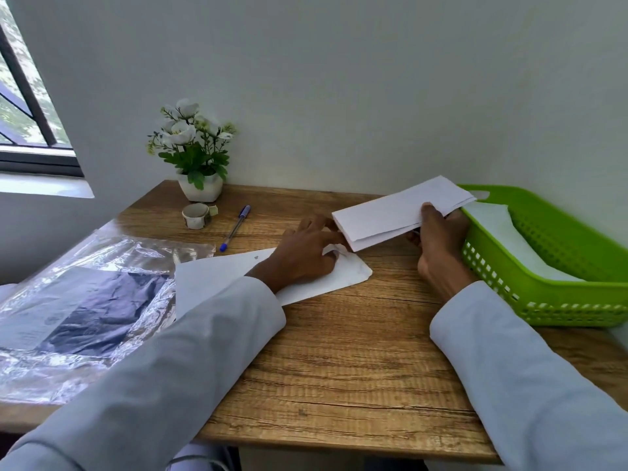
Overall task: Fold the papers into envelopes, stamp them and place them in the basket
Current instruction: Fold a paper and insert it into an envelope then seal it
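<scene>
My right hand grips a folded white paper envelope with the thumb on top, holding it just above the table beside the green basket. The envelope's far end reaches over the basket's near-left rim. White paper lies inside the basket. My left hand rests on a flat white sheet on the table, and its fingertips touch the near-left corner of the held envelope.
A blue pen and a tape roll lie behind the sheet. A potted white flower stands at the back. A crinkled clear plastic wrapper covers the table's left side. The wooden table ends at the wall.
</scene>
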{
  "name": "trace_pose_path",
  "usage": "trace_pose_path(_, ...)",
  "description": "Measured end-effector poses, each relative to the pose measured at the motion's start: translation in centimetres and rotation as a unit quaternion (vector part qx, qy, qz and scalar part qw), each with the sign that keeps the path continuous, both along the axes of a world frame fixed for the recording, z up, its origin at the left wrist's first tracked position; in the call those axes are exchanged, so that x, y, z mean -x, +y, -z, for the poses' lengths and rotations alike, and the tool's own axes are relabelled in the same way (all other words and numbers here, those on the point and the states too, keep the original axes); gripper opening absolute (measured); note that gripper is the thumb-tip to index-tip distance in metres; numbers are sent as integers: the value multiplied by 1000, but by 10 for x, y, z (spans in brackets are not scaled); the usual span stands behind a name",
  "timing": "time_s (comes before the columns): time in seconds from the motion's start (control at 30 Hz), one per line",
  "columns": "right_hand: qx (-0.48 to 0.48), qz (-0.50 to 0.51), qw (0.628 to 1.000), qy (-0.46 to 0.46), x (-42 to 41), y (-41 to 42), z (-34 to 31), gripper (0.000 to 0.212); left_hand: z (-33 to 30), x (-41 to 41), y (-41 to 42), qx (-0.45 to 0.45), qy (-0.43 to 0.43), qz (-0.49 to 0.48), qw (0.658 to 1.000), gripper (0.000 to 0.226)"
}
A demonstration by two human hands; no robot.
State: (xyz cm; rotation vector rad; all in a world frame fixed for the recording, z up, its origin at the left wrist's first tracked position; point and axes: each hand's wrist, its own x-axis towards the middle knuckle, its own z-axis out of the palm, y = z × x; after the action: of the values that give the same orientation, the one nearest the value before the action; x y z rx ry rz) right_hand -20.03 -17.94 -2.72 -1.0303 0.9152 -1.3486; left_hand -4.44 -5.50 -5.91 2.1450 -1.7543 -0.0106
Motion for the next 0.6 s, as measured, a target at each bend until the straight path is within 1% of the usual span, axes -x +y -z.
trace_pose_path(0.07, 5, 7, 1000, 5, -1, -1, 0, 21, -3, 0, -1, -10, -14, 15, 1000, 38)
trace_pose_path(0.13, -9, -21, 1000, -16, 0, 2, -1, 28, -3, 1, -3, -19, -33, 13, 999, 41)
trace_pose_path(0.23, -85, -132, 986, -54, -2, 11, 1, 39, -3, 7, -3, -17, -59, 23, 998, 44)
trace_pose_path(0.3, -110, -193, 974, -46, -4, 18, 3, 41, 0, 7, -3, -6, -63, 32, 997, 40)
trace_pose_path(0.33, -107, -204, 973, -33, -6, 20, 3, 41, 0, 7, -2, -3, -61, 39, 997, 37)
trace_pose_path(0.4, -89, -192, 977, -8, -6, 19, 1, 46, 2, 5, -2, 3, -59, 53, 997, 38)
trace_pose_path(0.47, -68, -167, 983, 19, -2, 15, 1, 44, 3, 4, -3, 7, -51, 67, 996, 44)
trace_pose_path(0.5, -62, -158, 985, 30, 1, 14, 0, 40, 3, 3, -3, 14, -38, 69, 997, 42)
trace_pose_path(0.57, -57, -154, 985, 46, 7, 13, 2, 29, 1, 1, -3, 45, 0, 64, 997, 32)
trace_pose_path(0.6, -54, -157, 985, 48, 8, 13, 3, 28, 0, -1, -3, 58, 14, 62, 996, 27)
